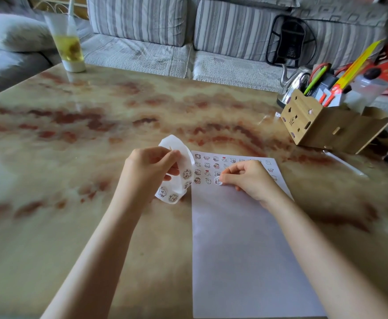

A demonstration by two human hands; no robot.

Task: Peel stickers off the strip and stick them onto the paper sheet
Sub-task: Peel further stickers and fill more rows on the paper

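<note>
**Two hands, one strip, one sheet**

Far left, one glass stands near the back edge of the table. The left hand curls its fingers round one looped strip, pinching it above the table just left of the sheet. Four stickers show on the strip; the rest curls out of sight. One sheet lies right of centre, its near edge cut off. Four sticker rows fill its top, partly hidden by the right hand and too small to count. That hand's thumb and forefinger pinch one sticker at the fourth row. Below, the sheet is blank. One box sits far right.
</note>
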